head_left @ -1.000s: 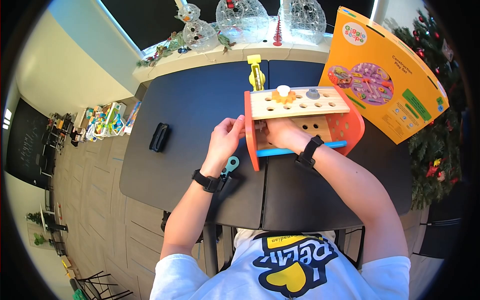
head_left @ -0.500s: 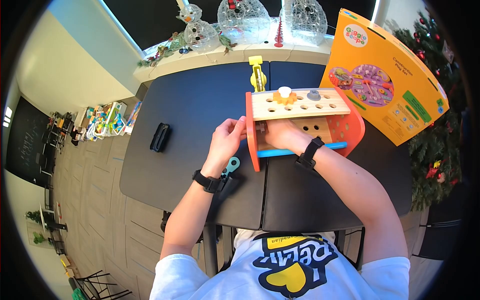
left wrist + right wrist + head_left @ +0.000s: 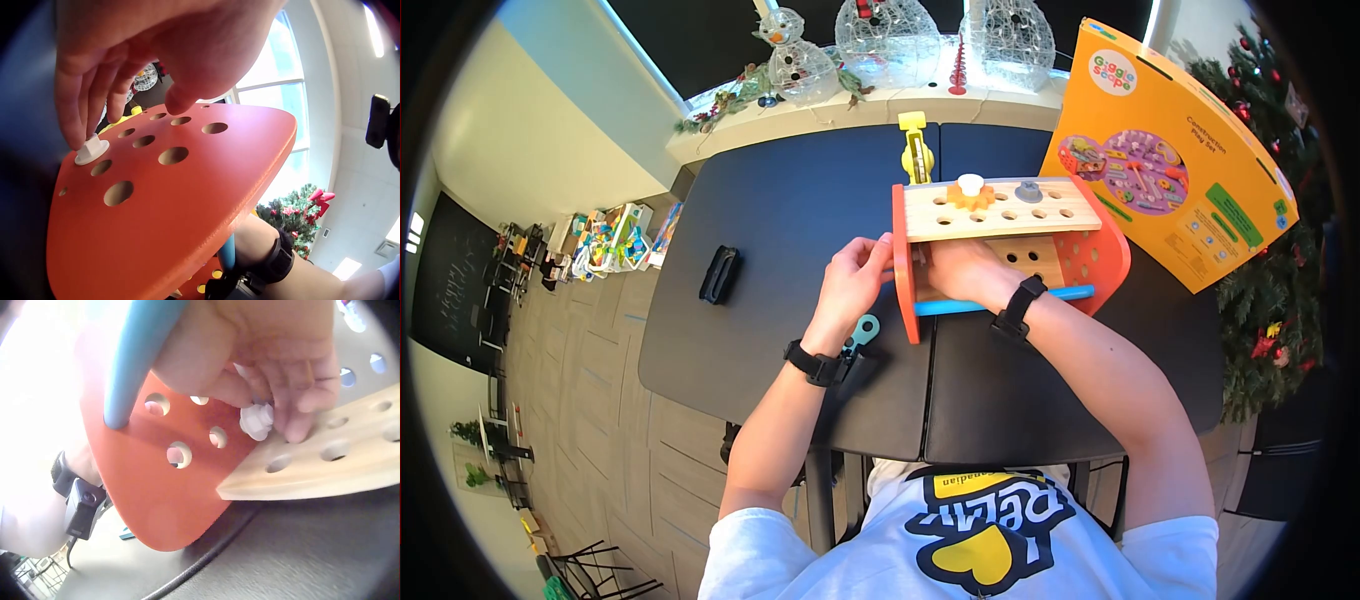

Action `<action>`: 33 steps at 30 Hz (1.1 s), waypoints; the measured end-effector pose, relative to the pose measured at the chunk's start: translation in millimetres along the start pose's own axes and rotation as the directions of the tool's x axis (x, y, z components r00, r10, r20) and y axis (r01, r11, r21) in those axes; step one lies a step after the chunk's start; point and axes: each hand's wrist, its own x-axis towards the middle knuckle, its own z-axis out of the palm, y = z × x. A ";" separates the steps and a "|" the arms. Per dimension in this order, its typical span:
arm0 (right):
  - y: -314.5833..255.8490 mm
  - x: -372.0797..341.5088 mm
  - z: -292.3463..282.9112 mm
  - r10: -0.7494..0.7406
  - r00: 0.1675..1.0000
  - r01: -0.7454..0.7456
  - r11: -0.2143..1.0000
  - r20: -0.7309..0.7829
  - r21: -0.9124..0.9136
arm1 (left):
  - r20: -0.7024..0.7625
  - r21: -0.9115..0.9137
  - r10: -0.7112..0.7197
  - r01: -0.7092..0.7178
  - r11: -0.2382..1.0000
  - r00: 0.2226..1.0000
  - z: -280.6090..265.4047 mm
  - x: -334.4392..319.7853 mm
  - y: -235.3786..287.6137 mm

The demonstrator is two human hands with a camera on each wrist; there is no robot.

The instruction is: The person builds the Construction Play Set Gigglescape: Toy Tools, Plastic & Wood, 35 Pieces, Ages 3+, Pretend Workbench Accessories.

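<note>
A wooden toy bench (image 3: 1000, 222) with red side panels stands on the table. In the left wrist view my left hand (image 3: 162, 50) is outside the left red panel (image 3: 181, 206), its curled fingertips on a white hexagonal bolt head (image 3: 92, 150) low on that panel; the thumb is at the panel's upper edge. My right hand (image 3: 269, 356) reaches inside, over the blue bar (image 3: 134, 362). Its fingers grip a white piece (image 3: 256, 421) at the panel's inner face, beside the holed wooden board (image 3: 312, 464). Whether bolt and piece are joined is hidden.
A teal tool (image 3: 863, 330) lies beside my left wrist and a black case (image 3: 720, 275) farther left. The yellow toy piece (image 3: 916, 150) is behind the bench; an orange box (image 3: 1160, 150) stands behind right. On top sit an orange gear (image 3: 968, 196) and grey piece (image 3: 1029, 191).
The bench and scene sit very slightly lower and to the right in the head view. Both hands keep nearly the same places at the left panel.
</note>
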 end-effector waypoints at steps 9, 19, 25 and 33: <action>1.5 -0.3 -2.1 0.023 0.999 -0.020 0.996 0.034 -0.089 | 0.003 0.038 -0.001 0.001 0.999 1.000 -0.3 0.6 -0.5; 5.9 7.7 5.9 0.026 0.999 -0.026 1.000 0.032 -0.014 | 0.004 0.014 -0.006 0.006 1.000 1.000 -1.1 0.5 -2.5; 10.8 5.2 7.7 -0.062 0.998 0.062 0.990 0.002 0.130 | 0.014 -0.002 -0.008 0.008 1.000 1.000 -1.2 0.3 -1.7; 7.3 3.3 3.4 0.010 0.997 -0.014 0.999 0.082 0.051 | 0.040 -0.090 -0.046 0.049 0.995 0.998 -1.8 -1.6 5.9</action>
